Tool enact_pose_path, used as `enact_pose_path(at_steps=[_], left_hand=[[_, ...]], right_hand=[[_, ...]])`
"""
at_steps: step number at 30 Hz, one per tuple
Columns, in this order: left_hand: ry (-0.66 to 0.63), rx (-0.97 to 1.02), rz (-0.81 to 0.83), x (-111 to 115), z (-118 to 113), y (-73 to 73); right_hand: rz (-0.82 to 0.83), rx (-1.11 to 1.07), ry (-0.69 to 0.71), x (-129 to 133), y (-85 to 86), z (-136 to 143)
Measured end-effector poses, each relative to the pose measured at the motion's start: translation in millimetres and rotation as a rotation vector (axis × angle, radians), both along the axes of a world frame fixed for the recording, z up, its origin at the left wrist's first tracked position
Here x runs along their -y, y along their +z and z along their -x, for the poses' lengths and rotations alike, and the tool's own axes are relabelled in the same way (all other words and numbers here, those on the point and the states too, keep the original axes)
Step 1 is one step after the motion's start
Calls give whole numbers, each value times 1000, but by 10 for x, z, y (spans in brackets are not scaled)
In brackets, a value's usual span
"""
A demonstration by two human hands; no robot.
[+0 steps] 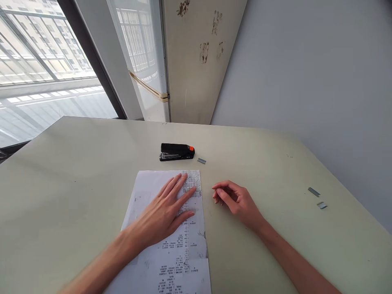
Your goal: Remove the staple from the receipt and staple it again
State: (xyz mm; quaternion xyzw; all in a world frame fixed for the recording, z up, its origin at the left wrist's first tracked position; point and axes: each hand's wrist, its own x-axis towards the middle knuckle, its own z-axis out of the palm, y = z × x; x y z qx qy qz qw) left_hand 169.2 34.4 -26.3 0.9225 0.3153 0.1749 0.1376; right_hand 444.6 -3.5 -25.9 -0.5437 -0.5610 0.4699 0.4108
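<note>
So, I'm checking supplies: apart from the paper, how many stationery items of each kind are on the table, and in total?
Black stapler: 1
Grey staple strips: 3
Total: 4

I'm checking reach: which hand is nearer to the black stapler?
Left. The left hand lies on the paper, just short of the stapler; the right hand is farther off, to the paper's right.
</note>
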Motion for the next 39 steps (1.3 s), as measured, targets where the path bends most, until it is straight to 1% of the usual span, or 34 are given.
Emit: enact_pose_path(at_steps=[2, 11, 14, 16, 19, 21, 23, 25, 28, 31, 33, 35, 39], left_hand=[[7, -8, 9, 0, -6, -17], [26, -8, 60, 0, -4, -8], [24, 10, 41, -55, 22, 62], [82, 61, -30, -148, 40, 163], [245, 155, -195, -378, 62, 341], [327, 148, -276, -569, 76, 433], [365, 95, -302, -764, 92, 484], [362, 34, -282, -940, 106, 500], [353, -58, -186, -1144, 111, 494], [386, -60, -53, -1284, 84, 494], [406, -39, 29, -1352, 50, 502], [413, -41, 71, -1398, 12, 511], [443, -55, 49, -1397, -65, 545]], right_hand=[[0, -6, 2, -1, 0, 1], [10, 1, -2, -15, 0, -8], [13, -7, 3, -13, -23, -12], [14, -20, 7, -12, -35, -14], [5, -42, 13, -10, -38, -12], [-4, -52, 16, -10, -33, -9], [-13, -62, 25, -10, -29, -7], [-23, -73, 33, -11, -25, -5], [-35, -92, 33, -13, -15, -2], [-35, -106, 36, -16, -4, -5], [-37, -109, 43, -20, -5, -13], [-47, -110, 51, -26, -14, -23], [-63, -130, 58, -29, -33, -29]])
